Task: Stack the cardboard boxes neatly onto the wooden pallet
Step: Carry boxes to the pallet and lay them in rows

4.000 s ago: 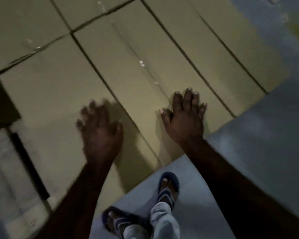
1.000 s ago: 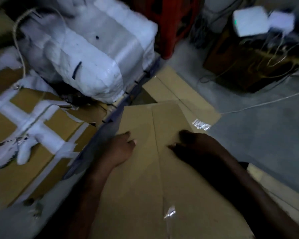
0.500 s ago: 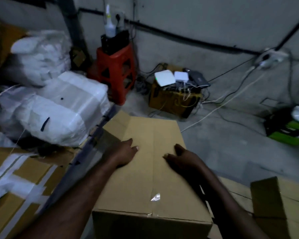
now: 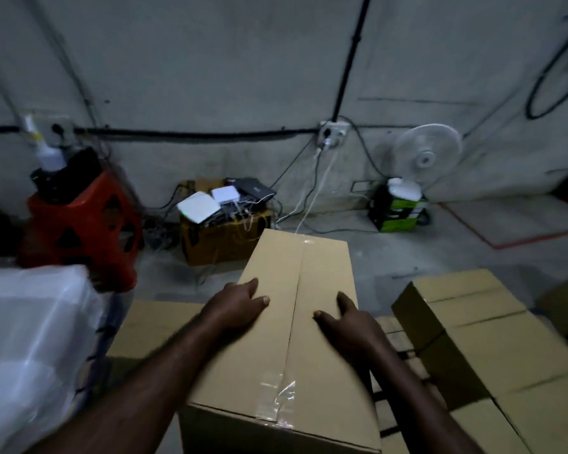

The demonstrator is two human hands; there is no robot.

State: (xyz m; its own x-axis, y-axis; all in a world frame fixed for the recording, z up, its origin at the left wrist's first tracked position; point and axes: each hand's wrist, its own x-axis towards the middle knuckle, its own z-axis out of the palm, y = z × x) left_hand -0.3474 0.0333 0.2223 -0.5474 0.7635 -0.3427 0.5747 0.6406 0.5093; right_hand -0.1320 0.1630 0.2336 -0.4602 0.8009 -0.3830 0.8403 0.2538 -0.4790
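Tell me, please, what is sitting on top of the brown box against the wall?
A large white device, a smaller white one and a dark one lie on the brown box, tangled with cables. The box's top beneath them is hidden.

- The grey concrete floor [image 4: 391,257] runs from me to the wall, with a red painted line [image 4: 538,238] across it at the far right.
- A red plastic stool [image 4: 86,231] stands on it at my left.
- Just right of the stool sits a brown carton [image 4: 223,242] (small devices on top), with cables [image 4: 304,217] trailing beside it.
- Further right, a green-and-black box [image 4: 397,216] stands by the wall.
- To my right sit cardboard boxes [image 4: 466,322]; I cannot tell what is under them.
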